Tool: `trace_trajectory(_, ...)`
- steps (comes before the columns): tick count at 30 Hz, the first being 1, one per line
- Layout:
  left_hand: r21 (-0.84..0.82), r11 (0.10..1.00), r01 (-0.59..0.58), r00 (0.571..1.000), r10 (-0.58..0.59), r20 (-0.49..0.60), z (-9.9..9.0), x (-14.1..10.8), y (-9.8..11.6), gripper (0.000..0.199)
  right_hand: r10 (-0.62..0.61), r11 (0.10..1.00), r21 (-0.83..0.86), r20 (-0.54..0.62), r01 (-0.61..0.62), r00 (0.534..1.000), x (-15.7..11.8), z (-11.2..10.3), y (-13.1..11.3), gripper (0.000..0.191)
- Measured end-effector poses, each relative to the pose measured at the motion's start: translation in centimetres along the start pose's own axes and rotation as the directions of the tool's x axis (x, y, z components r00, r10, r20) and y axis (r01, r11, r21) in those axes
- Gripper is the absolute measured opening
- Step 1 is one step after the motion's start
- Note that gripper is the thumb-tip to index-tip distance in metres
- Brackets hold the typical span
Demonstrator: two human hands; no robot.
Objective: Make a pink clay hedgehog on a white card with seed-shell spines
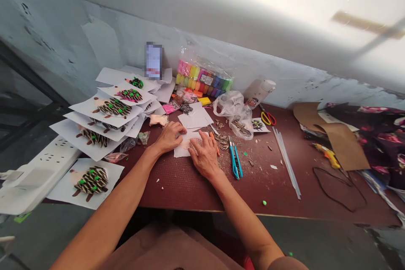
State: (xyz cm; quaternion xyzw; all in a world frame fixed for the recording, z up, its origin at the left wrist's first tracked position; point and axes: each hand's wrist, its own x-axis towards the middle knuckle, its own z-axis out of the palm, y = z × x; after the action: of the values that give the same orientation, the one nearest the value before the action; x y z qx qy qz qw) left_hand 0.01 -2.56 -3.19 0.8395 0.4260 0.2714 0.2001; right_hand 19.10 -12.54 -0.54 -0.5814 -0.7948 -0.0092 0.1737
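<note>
A small sheet of white paper (181, 150) lies in front of me with a flat, pale pinkish clay-like shape on it, partly covered by my fingers. My right hand (205, 154) rests over that shape, its fingers apart and slightly bent. At the sheet's left edge, my left hand (169, 137) lies with loosely bent fingers touching the paper and nothing visible in them. Just right of my right hand are an orange-handled tool (217, 148), scattered sunflower seeds (224, 141) and a blue utility knife (236, 161). A lump of pale clay (158, 120) sits behind my left hand.
Stacked papers bearing seed hedgehogs (114, 107) stand left, near a white power strip (38, 177). Behind are a phone (154, 61), packaged coloured clay (205, 80) and a white bottle (261, 93). Scissors (268, 117), glue sticks (287, 164) and a yellow glue gun (329, 155) lie right.
</note>
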Motion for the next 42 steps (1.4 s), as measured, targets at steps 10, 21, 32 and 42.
trace_trajectory(10, -0.002, 1.000, 0.012, 1.000, -0.012, 0.003, -0.12, 0.05, 0.19, 0.027, -0.033, 0.999, 0.025, -0.029, 0.034, 0.999, -0.20, -0.20, 0.18, 0.025)
trace_trajectory(21, 0.002, 1.000, 0.010, 1.000, -0.010, -0.005, -0.01, 0.05, 0.13, 0.028, -0.060, 0.998, 0.033, 0.010, 0.060, 0.998, -0.35, -0.16, 0.07, 0.026)
trace_trajectory(32, 0.002, 1.000, 0.005, 1.000, -0.005, -0.011, -0.11, 0.04, 0.25, 0.026, -0.149, 0.988, 0.048, 0.048, 0.147, 0.988, -0.38, -0.17, 0.17, 0.027)
trace_trajectory(42, 0.010, 1.000, 0.004, 1.000, -0.004, -0.011, -0.14, 0.06, 0.31, 0.027, -0.201, 0.977, 0.072, 0.011, 0.200, 0.979, -0.45, 0.06, 0.38, 0.025)
